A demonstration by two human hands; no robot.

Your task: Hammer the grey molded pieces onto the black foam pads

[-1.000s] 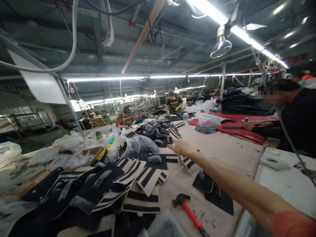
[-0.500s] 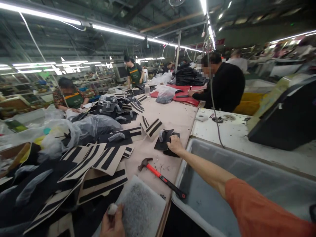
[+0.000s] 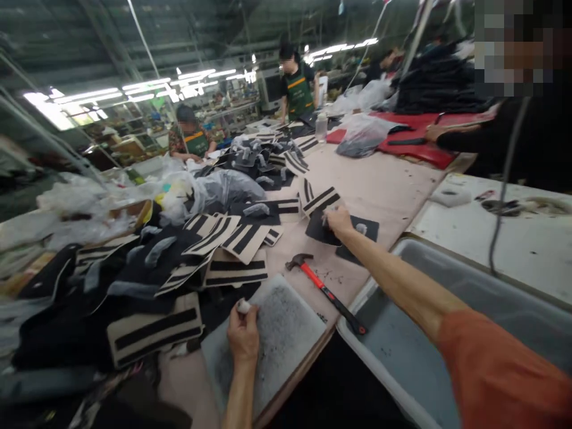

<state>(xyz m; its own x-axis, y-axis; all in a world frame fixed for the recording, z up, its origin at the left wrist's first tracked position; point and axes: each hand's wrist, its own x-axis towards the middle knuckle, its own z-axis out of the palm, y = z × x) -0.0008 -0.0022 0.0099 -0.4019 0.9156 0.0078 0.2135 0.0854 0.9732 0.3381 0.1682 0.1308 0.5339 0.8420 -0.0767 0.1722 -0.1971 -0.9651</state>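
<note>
My left hand (image 3: 243,336) is closed on a small whitish object (image 3: 243,306) above the speckled translucent board (image 3: 290,333). Farther out, my right hand (image 3: 339,221) has its fingers bent onto a black panel (image 3: 318,231), pinching something too blurred to make out. Another dark panel with a grey wrapped piece (image 3: 361,229) lies right beside it, partly behind my forearm. A claw hammer (image 3: 319,283) with a red and black handle rests between the board and these panels.
Striped beige and black panels (image 3: 243,241) and dark pieces are heaped at left. A grey bin (image 3: 402,333) stands at right, near a white table (image 3: 513,238). Plastic bags (image 3: 364,134) and red material (image 3: 415,140) lie farther back. Other people work around the table.
The view has swung right and down. My right hand has gone from the rear dark panels to the black panel left of them. My left hand still holds the whitish object, now over the board.
</note>
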